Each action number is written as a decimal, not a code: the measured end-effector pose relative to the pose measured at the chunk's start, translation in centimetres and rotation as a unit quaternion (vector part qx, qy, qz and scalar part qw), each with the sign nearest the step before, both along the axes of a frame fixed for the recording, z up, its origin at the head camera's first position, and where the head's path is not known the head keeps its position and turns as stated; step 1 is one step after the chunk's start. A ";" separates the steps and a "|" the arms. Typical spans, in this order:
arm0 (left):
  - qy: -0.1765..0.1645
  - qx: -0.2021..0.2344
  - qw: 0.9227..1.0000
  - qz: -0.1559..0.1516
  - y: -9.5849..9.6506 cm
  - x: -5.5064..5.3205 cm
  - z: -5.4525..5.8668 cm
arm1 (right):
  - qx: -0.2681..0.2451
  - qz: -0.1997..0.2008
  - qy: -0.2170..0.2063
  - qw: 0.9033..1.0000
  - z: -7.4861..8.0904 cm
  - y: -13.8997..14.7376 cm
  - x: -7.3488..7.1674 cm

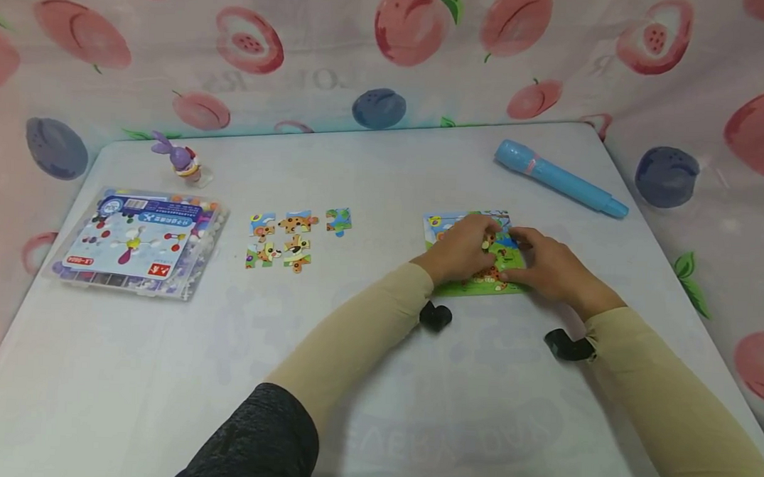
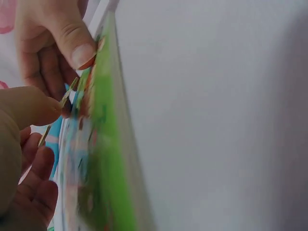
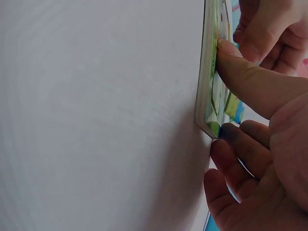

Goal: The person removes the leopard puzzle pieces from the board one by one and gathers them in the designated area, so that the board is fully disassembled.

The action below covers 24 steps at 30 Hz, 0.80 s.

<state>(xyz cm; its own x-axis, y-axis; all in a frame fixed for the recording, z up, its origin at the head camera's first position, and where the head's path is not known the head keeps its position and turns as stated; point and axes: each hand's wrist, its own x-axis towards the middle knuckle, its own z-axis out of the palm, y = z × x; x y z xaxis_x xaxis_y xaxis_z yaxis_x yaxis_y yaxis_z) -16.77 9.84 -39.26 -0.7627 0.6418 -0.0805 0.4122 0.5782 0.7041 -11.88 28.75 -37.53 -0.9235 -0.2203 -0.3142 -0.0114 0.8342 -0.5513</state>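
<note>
On the right of the table lies a picture puzzle board point(image 1: 476, 289) with a green lower border and a blue top. Over its upper middle, my left hand point(image 1: 460, 247) pinches a thin puzzle piece point(image 2: 70, 91) between thumb and fingers, tilted up from the board. My right hand point(image 1: 556, 269) holds the board's right side, its thumb point(image 3: 240, 72) on the picture and its fingertips at the edge. Both hands hide much of the picture. Several loose puzzle pieces point(image 1: 299, 222) lie left of the board, showing parts of cartoon animals.
A clear plastic case point(image 1: 192, 259) of colourful beads with a printed label sits at the left. Behind it stands a small purple rabbit figure point(image 1: 180, 158). A blue pen-shaped tube point(image 1: 560, 179) lies at the back right. Fruit-patterned cloth point(image 1: 326, 44) hangs behind the table.
</note>
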 end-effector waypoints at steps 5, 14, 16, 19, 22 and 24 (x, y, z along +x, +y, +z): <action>0.041 -0.019 0.999 0.001 -1.1 -0.1 0.8 | -0.001 0.002 0.001 1.000 0.0 0.0 0.0; 0.068 -0.026 0.997 0.008 -4.2 -0.5 2.1 | 0.009 0.005 0.001 1.000 0.1 -0.2 -0.1; 0.067 -0.020 0.998 0.009 -5.1 -0.4 2.5 | 0.014 0.005 -0.001 1.000 0.1 -0.3 -0.1; 0.065 -0.016 0.998 0.015 -6.5 -0.3 3.0 | 0.020 0.003 -0.003 1.000 0.1 -0.3 -0.1; 0.066 -0.009 0.997 0.027 -8.1 -0.2 3.4 | 0.022 0.002 -0.004 1.000 0.1 -0.4 -0.1; 0.071 -0.003 0.997 0.035 -9.2 0.0 3.5 | 0.023 0.001 -0.006 1.000 0.1 -0.4 -0.1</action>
<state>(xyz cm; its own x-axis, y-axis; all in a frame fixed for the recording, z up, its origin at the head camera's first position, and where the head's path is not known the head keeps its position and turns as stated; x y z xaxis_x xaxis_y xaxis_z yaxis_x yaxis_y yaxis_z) -16.81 0.65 -35.79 -0.8096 0.5863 0.0273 0.4659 0.6137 0.6374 -11.95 28.38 -37.43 -0.9188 -0.2081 -0.3353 -0.0074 0.8586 -0.5127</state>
